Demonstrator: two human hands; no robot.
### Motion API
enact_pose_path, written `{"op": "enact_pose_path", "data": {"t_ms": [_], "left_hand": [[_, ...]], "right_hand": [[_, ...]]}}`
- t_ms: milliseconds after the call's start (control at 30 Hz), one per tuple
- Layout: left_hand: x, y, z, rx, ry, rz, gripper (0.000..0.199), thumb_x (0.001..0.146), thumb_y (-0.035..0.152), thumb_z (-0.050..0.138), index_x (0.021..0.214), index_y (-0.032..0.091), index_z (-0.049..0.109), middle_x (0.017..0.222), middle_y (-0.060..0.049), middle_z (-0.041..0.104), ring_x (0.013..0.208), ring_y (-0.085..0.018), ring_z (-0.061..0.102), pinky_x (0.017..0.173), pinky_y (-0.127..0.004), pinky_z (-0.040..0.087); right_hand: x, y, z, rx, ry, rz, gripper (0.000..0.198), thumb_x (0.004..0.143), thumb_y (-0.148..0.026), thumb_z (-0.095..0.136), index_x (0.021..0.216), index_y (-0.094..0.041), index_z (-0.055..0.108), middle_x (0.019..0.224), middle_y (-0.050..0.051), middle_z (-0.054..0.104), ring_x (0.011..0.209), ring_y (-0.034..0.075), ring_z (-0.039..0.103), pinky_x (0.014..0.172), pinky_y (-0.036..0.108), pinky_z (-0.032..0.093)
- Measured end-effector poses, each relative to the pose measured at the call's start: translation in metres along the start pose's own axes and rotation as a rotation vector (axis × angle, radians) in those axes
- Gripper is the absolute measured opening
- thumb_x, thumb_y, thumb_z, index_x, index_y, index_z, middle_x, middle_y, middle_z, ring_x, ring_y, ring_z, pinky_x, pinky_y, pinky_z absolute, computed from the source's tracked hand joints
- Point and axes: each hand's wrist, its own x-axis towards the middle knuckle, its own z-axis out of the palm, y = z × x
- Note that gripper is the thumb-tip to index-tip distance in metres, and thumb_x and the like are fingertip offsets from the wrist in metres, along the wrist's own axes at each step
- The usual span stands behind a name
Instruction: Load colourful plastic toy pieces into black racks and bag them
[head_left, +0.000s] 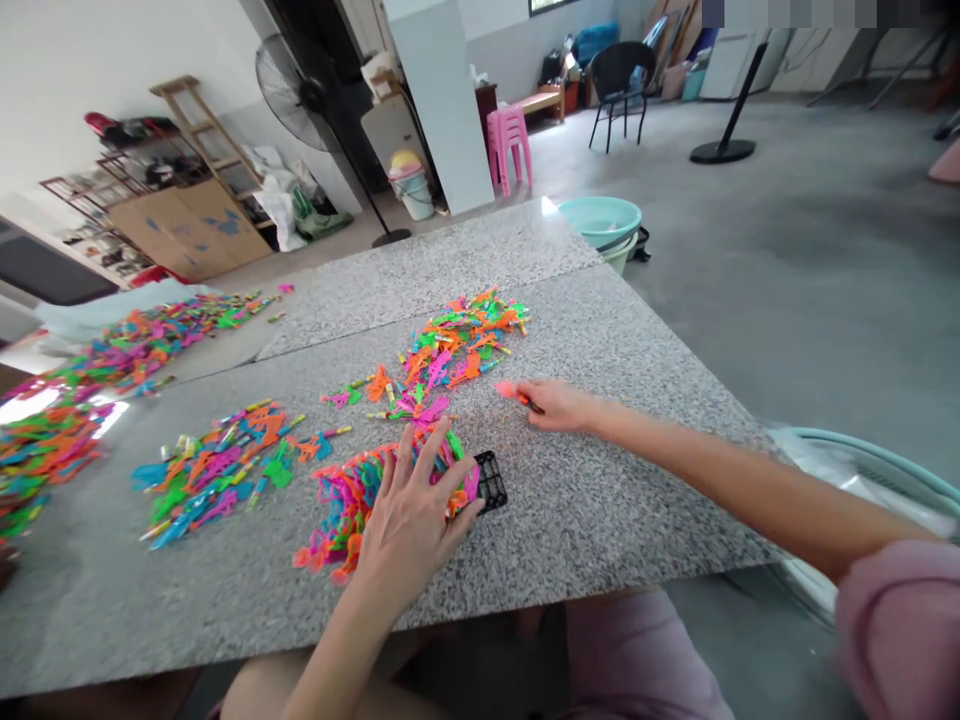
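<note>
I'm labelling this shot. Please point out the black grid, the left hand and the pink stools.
Black grid (493, 482): head view, middle of its visible part.
Left hand (409, 515): head view, back of the hand.
Pink stools (509, 128): head view, upper part.

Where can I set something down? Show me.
Free: speckled tabletop right of the black grid, nearer than the right hand; the far slab by the teal basin. Crowded: under the left hand; beyond and left of it, piles of plastic pieces.

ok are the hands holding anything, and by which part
The right hand pinches a small orange piece by its near end. The left hand spreads over colourful pieces; any grip unclear.
</note>
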Motion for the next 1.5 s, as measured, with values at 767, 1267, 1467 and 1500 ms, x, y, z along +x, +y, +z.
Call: {"op": "enact_pose_path", "data": {"t_ms": [767, 1267, 1467, 1500], "left_hand": [[0.003, 0.005, -0.001, 0.012, 0.022, -0.044, 0.042, 0.09, 0.039, 0.061, 0.131, 0.031, 0.057, 0.162, -0.006, 0.019, 0.148, -0.044, 0.01, 0.113, -0.071, 0.023], [-0.01, -0.002, -0.001, 0.031, -0.05, -0.01, 0.041, 0.089, 0.037, 0.061, 0.13, 0.035, 0.059, 0.16, -0.005, 0.025, 0.145, -0.045, 0.019, 0.107, -0.073, 0.028], [-0.022, -0.012, 0.001, 0.0, -0.028, 0.031, 0.04, 0.091, 0.038, 0.059, 0.132, 0.038, 0.057, 0.161, -0.002, 0.023, 0.145, -0.043, 0.021, 0.109, -0.072, 0.026], [-0.022, -0.013, 0.002, -0.003, -0.016, 0.033, 0.039, 0.091, 0.038, 0.059, 0.13, 0.038, 0.058, 0.16, -0.002, 0.025, 0.145, -0.044, 0.021, 0.109, -0.072, 0.026]], "right_hand": [[0.035, -0.084, 0.05, 0.311, 0.03, -0.093, 0.026, 0.086, -0.023, 0.057, 0.11, -0.016, 0.063, 0.09, 0.009, 0.071, 0.079, 0.022, 0.064, 0.066, 0.027, 0.043], [0.124, -0.079, 0.034, 0.223, -0.032, 0.118, 0.022, 0.07, -0.017, 0.076, 0.09, -0.011, 0.068, 0.087, 0.011, 0.071, 0.084, 0.024, 0.064, 0.07, 0.027, 0.044], [0.062, -0.026, -0.002, 0.288, -0.327, 0.055, 0.008, 0.068, -0.016, 0.074, 0.064, -0.016, 0.067, 0.057, -0.002, 0.063, 0.058, 0.014, 0.057, 0.057, 0.022, 0.037], [0.043, -0.019, -0.005, 0.313, -0.318, 0.064, 0.006, 0.071, -0.018, 0.072, 0.067, -0.017, 0.067, 0.059, -0.002, 0.063, 0.058, 0.013, 0.055, 0.056, 0.022, 0.036]]}}
